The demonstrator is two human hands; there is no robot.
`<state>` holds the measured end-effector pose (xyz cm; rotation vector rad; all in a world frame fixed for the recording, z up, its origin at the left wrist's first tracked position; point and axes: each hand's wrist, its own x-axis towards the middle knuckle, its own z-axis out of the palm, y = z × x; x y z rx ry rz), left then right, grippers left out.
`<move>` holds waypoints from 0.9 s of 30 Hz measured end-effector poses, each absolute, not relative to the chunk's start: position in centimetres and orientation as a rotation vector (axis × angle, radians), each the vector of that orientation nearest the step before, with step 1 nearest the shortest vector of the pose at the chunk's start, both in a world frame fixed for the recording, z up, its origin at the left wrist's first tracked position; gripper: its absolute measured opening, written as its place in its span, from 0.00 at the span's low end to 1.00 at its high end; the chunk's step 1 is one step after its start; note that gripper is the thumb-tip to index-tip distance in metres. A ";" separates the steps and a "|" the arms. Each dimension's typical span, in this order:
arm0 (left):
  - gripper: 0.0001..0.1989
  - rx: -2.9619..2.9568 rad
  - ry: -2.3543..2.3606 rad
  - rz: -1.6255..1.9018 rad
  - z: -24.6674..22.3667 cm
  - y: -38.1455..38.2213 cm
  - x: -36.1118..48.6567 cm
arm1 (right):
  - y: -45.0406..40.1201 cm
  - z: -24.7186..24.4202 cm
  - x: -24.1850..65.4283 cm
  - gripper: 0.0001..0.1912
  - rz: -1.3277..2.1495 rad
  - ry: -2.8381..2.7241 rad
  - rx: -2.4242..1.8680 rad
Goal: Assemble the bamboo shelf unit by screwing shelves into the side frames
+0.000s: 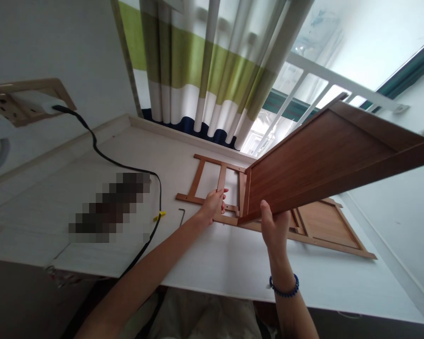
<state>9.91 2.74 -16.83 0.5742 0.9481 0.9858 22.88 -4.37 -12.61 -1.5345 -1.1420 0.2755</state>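
Gripping wooden panel [325,160], right hand [273,230]; left hand [212,205] seemingly pressing frame [212,188].

no readable text or labels anywhere

Bright daylight from the window [304,89] blows out the glass, the edges bend strongly, and one patch is pixelated.
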 end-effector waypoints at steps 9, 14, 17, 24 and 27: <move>0.06 0.576 0.974 0.982 -16.9 2.6 9.9 | -3.8 -12.8 22.9 0.15 0.289 -1.259 -1.572; 0.06 0.571 0.965 0.978 -17.0 2.8 9.9 | -3.4 -13.0 22.9 0.15 0.298 -1.288 -1.579; 0.06 0.574 0.966 0.980 -17.1 2.9 9.9 | -3.2 -13.0 22.8 0.15 0.303 -1.301 -1.582; 0.06 0.580 0.973 0.985 -17.3 3.0 9.8 | -3.2 -13.0 22.7 0.15 0.298 -1.318 -1.594; 0.06 0.584 0.976 0.989 -17.5 3.1 9.8 | -3.3 -13.0 22.6 0.15 0.303 -1.321 -1.605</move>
